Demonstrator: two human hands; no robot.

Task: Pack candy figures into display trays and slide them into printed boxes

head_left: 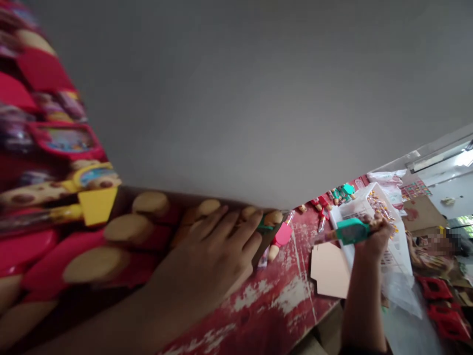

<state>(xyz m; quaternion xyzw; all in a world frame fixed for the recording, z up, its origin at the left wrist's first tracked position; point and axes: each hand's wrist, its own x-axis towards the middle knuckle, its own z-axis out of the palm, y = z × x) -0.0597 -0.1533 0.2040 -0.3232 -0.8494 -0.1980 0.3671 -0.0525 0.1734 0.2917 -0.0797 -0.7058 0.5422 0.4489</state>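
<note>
Left hand (212,251): palm down, laid flat, fingers (236,228) extended and slightly spread toward upper right; forearm enters from lower left, blurred. Right hand (375,236): raised, fingers curled in a closed grip; forearm rises near-vertical from the lower edge, wrist straight. The two hands sit well apart.

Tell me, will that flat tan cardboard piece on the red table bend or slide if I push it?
The tan cardboard piece looks thin and flat, so it is probably light and bends easily. Lying loose on the worn red table, it would likely slide, not roll.
</note>
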